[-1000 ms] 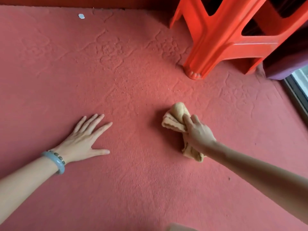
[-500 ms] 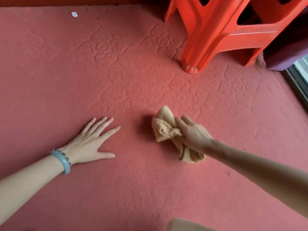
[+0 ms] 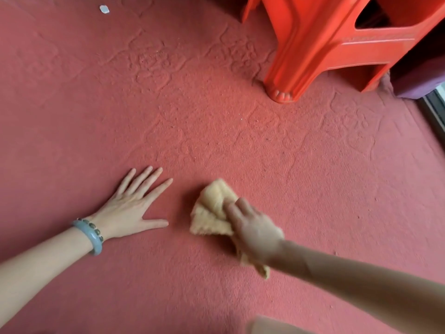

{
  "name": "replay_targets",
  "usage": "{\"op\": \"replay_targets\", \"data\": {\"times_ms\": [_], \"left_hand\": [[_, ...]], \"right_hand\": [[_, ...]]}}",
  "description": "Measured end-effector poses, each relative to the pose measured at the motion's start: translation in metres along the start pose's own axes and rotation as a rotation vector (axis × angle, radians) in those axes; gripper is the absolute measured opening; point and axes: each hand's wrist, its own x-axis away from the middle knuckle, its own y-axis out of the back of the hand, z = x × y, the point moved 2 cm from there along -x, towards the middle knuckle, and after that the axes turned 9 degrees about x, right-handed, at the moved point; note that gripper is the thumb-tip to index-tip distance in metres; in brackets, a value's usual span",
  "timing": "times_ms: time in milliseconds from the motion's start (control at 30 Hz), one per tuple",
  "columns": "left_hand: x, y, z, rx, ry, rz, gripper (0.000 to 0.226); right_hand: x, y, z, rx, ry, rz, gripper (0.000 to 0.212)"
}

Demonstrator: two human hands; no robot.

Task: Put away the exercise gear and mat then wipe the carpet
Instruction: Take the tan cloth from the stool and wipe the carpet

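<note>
My right hand [image 3: 255,231] gripped the bunched cloth [image 3: 213,209], pressing it on the carpet [image 3: 216,131]. My left hand [image 3: 128,208] lay flat beside it, fingers spread wide. A stool [image 3: 320,47] stood beyond.

Soft, even daylight; brightest at pale strip at right edge [image 3: 437,109]. No harsh glare; faint sheen on orange plastic stool [image 3: 332,44]. Shadows weak and diffuse: dim patch left of yellow cloth [image 3: 214,213], thin shadow under left hand [image 3: 127,208], darker zone beneath stool. Right hand [image 3: 255,230] and cloth motion-blurred, edges smeared. Carpet [image 3: 96,92] embossing sharp mid-frame, softer toward corners. Wide-angle bend visible at frame edges.
</note>
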Motion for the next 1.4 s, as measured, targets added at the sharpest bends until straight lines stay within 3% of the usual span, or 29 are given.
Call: {"op": "replay_targets", "data": {"times_ms": [67, 133, 200, 300, 433, 633, 833, 1000, 1100, 1167, 1300, 1400], "left_hand": [[0.0, 0.0, -0.002, -0.01, 0.006, 0.01, 0.089], [0.006, 0.0, -0.005, 0.03, 0.054, 0.024, 0.087], [0.02, 0.002, -0.011, 0.109, 0.135, 0.038, 0.09], [0.062, 0.014, -0.034, 0.269, 0.294, 0.121, 0.093], [0.113, 0.09, -0.083, 0.56, 0.386, 0.06, 0.079], [0.17, 0.284, -0.151, 0.946, 0.379, -0.355, 0.064], [0.235, 0.477, -0.212, 1.136, 0.415, -0.53, 0.061], [0.297, 0.603, -0.254, 1.394, 0.459, -0.523, 0.042], [0.331, 0.668, -0.273, 1.61, 0.405, -0.434, 0.03], [0.352, 0.702, -0.278, 1.645, 0.362, -0.426, 0.036], [0.384, 0.755, -0.267, 1.553, 0.357, -0.458, 0.067], [0.404, 0.783, -0.251, 1.463, 0.395, -0.516, 0.072]], "right_hand": [[0.006, -0.01, 0.025, -0.039, 0.136, -0.002, 0.053], [0.003, -0.01, 0.03, -0.098, 0.135, 0.032, 0.052], [-0.004, 0.005, 0.025, -0.291, -0.004, 0.06, 0.047], [0.003, 0.045, 0.024, -0.801, -0.246, 0.017, 0.031], [0.037, 0.116, 0.049, -1.205, -0.373, 0.022, 0.038], [0.095, 0.255, 0.108, -1.371, -0.454, -0.071, 0.044], [0.166, 0.433, 0.173, -1.488, -0.388, -0.061, 0.046], [0.222, 0.569, 0.212, -1.452, -0.303, -0.036, 0.048], [0.249, 0.63, 0.234, -1.388, -0.246, 0.055, 0.064], [0.262, 0.659, 0.251, -1.346, -0.198, 0.098, 0.073], [0.278, 0.703, 0.284, -1.384, -0.126, 0.113, 0.071], [0.283, 0.731, 0.314, -1.477, -0.082, 0.085, 0.066]]}}
